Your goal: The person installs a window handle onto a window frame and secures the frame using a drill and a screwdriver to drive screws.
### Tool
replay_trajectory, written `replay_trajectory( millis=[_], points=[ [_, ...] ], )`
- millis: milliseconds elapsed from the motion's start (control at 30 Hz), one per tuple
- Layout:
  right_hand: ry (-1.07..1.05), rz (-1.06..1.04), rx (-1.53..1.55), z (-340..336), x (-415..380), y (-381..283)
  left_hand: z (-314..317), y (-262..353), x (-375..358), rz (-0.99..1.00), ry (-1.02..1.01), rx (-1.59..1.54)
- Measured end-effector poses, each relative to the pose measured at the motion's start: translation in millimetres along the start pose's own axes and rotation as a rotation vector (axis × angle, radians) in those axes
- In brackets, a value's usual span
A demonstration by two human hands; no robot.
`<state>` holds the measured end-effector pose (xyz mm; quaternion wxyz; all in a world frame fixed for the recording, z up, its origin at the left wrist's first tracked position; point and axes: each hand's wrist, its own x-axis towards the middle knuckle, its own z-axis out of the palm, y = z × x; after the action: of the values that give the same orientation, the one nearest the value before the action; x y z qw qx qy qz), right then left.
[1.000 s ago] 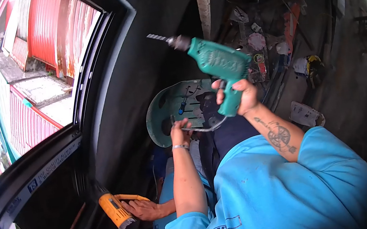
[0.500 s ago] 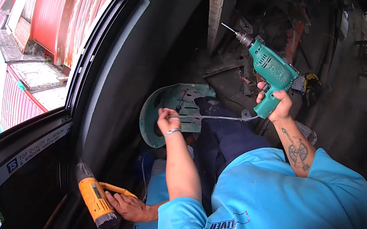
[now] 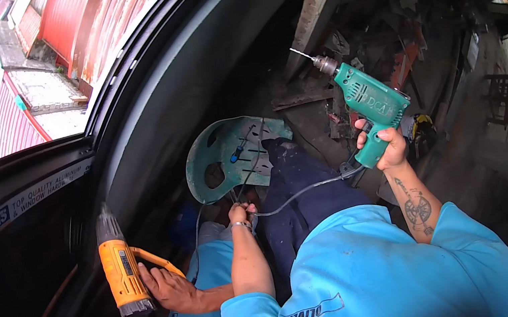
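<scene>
Pretty dark, cramped room: junk (image 3: 406,67) litters the floor, and red roofs (image 3: 65,32) show past the black window frame (image 3: 31,167). A blue-handled screwdriver (image 3: 236,155) lies mid-seat on the green chair (image 3: 199,161). Right hand (image 3: 388,146) is wrapped around the green drill (image 3: 372,104), held up right of the chair. Left hand (image 3: 242,213) pinches its cord (image 3: 313,187), which crosses the trousers (image 3: 303,167). A co-worker's hand (image 3: 172,291) grips a yellow power tool (image 3: 125,273).

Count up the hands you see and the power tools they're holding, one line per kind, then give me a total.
Green drill, in your right hand: 1
Yellow power tool, in the co-worker's hand: 1
Your own hands, the left hand on the power cord: 2
Co-worker's hands in view: 1
Total: 5
</scene>
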<state>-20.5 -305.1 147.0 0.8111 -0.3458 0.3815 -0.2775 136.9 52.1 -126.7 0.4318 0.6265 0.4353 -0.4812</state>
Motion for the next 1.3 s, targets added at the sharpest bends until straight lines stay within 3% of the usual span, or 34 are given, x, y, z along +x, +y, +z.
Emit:
replay_trajectory(
  millis=[67, 133, 167, 233, 367, 433, 500, 533, 567, 700, 767, 833, 867, 1000, 1067, 1100, 1200, 1300],
  points=[
    [-0.004, -0.015, 0.006, 3.5, 6.1, -0.1, 11.1, 6.2, -7.5, 0.098, -0.045, 0.065],
    [-0.019, -0.027, -0.008, 6.9, 14.3, 0.5, 35.1, 25.7, 11.0, 0.253, -0.271, 0.096],
    [-0.027, -0.041, -0.018, 8.5, 18.6, 1.3, 48.4, 39.0, 17.7, 0.252, -0.273, 0.090],
    [-0.028, -0.032, -0.039, 11.3, 21.6, 2.0, 70.5, 51.3, 24.8, 0.207, -0.041, -0.213],
    [-0.016, -0.050, -0.054, 16.5, 31.2, 4.2, 77.5, 69.2, 36.7, 0.327, 0.039, -0.568],
    [0.023, -0.034, -0.032, 13.7, 34.8, 10.0, 76.3, 72.1, 38.6, 0.402, -0.018, -0.539],
    [0.017, -0.031, -0.026, 10.5, 43.6, 18.0, 88.6, 71.9, 35.7, 0.479, -0.151, -0.142],
    [0.021, -0.023, -0.032, 8.7, 47.9, 23.0, 96.5, 63.4, 62.1, 0.678, -0.130, 0.112],
    [0.028, -0.010, -0.041, 5.5, 49.5, 26.3, 97.9, 63.7, 70.8, 0.673, -0.127, 0.110],
    [0.077, 0.020, -0.074, -3.4, 58.3, 40.8, 107.7, 77.4, 73.6, 0.527, 0.104, -0.181],
    [0.086, 0.033, -0.097, -6.0, 61.9, 46.8, 92.4, 63.9, 86.5, 0.717, 0.301, -0.404],
    [0.077, 0.071, -0.057, -10.9, 64.6, 56.7, 71.2, 10.0, 116.0, 0.644, 0.251, -0.130],
    [0.078, 0.089, -0.064, -10.8, 66.7, 59.9, 69.9, 3.0, 91.6, 0.486, 0.121, -0.081],
    [0.047, 0.105, -0.120, -8.1, 68.9, 52.7, 58.1, -39.1, 74.4, 0.214, -0.021, 0.097],
    [0.052, 0.099, -0.126, -11.4, 68.8, 43.6, 48.5, -65.7, 48.2, 0.619, 0.034, 0.819],
    [0.056, 0.089, -0.131, -11.6, 67.9, 38.7, 57.7, -39.6, -7.4, 0.382, 0.023, 0.995],
    [0.046, 0.026, -0.154, 1.8, 67.8, 17.4, 61.5, -3.0, -114.0, 0.326, -0.075, 1.182],
    [0.025, -0.037, -0.154, 8.6, 68.2, -4.4, 55.5, 13.9, -170.9, 0.517, -0.226, 1.182]
  ],
)
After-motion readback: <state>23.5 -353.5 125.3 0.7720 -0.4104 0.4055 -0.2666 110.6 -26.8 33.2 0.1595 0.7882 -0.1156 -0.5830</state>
